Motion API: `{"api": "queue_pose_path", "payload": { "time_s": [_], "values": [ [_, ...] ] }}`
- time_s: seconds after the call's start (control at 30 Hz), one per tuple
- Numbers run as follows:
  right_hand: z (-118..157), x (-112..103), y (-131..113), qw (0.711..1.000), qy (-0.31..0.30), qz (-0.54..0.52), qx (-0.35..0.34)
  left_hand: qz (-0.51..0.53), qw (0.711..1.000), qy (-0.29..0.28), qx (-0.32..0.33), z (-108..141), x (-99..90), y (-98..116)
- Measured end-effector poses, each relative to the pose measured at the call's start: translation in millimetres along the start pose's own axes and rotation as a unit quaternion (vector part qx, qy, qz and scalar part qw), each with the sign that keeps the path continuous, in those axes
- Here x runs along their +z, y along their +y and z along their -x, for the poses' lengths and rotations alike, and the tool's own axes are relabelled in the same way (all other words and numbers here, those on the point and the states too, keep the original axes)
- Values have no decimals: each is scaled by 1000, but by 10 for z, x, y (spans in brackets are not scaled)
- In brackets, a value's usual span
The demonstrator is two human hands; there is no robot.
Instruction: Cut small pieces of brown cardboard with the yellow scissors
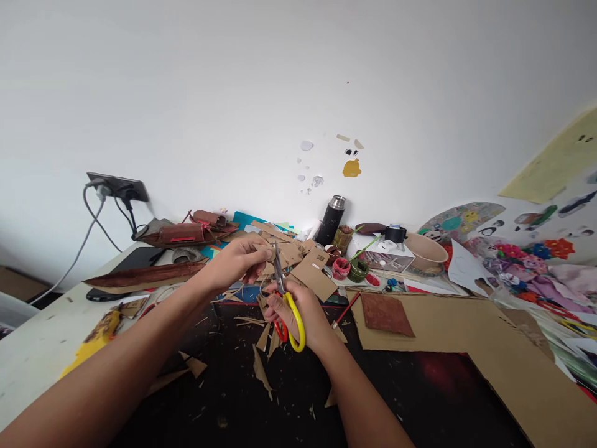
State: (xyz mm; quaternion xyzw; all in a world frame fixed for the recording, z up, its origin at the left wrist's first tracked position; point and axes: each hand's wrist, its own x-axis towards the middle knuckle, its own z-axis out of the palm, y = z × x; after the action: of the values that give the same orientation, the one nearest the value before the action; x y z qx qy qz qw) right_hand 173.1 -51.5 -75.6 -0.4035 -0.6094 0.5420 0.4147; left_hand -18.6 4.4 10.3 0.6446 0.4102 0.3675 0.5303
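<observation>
My right hand point(298, 308) grips a pair of scissors point(280, 274) with yellow and red handles, the blades pointing up and away from me. Close to the blades, my left hand point(247, 256) is closed in a pinch. Whatever sits between its fingertips is too small to make out. Behind both hands lies a heap of cut cardboard pieces point(316, 274). Below them, thin cardboard scraps point(262, 372) are scattered over a dark mat point(224, 398).
A large cardboard sheet point(433, 320) with a brown-painted square point(386, 314) lies to the right. Red and green paint jars point(359, 270) and a black thermos point(331, 221) stand behind. Brown-painted cardboard models point(181, 233) sit back left, near a power strip point(119, 186) on the wall.
</observation>
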Motion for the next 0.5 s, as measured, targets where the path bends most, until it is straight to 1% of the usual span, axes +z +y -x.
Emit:
{"api": "queue_pose_path", "payload": {
  "time_s": [0.17,0.37,0.5],
  "values": [
    [24,-27,-73,999,-1,36,-2,-12,1000,-18,-3,-9,-73,-2],
    [52,-60,-129,992,-5,126,-7,3,999,-41,-16,-24,-141,-26],
    [46,-39,-125,994,2,110,15,-12,999,-44,-13,-14,-135,0]
  ]
}}
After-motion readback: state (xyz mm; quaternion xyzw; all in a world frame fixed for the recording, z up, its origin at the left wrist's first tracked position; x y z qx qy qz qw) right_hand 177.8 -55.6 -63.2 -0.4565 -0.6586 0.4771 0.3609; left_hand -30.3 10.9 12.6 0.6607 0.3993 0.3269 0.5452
